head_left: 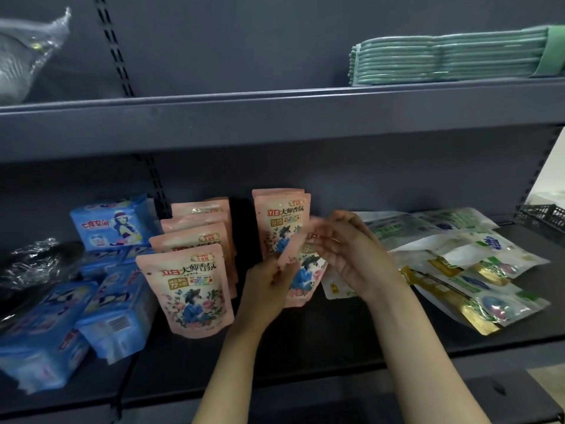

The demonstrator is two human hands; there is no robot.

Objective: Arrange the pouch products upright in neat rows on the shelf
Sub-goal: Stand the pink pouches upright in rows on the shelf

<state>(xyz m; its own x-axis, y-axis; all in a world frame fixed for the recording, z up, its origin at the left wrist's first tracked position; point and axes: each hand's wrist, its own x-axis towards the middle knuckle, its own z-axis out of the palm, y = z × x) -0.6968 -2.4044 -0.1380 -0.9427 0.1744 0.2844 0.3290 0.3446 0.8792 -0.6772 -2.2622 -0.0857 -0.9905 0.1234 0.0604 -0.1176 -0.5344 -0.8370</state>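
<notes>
Step in hand: a pink pouch [301, 272] is held tilted between both hands, just in front of the second pink row [281, 221]; judged to be on its way to stand there.
Left hand [269, 281]: grip pinches the pouch's lower left edge, fingers curled on it.
Right hand [351, 255]: fingers curl over the pouch's upper right corner; motion blur hides the exact hold.
Finished row [189, 270]: four pink pouches upright, one behind another, left of the hands.
Second row: two pouches upright at the back, touching each other.
Shelf [336, 338]: dark metal; bare in front of the second row.
Next move, judged: turn the held pouch upright, face forward, and set it down directly in front of the second row, in line with it.
Waiting stock: white, green and gold pouches [464, 270] lie flat in a loose pile to the right.
Readable print, pink pouches: "立白 大师香氛", "72小时", price tag "3.8元".
Other goods: blue packs [116, 224] at left, one marked "七度空间".
Risk, judged: soft pouches may slump forward if not seated squarely.
</notes>
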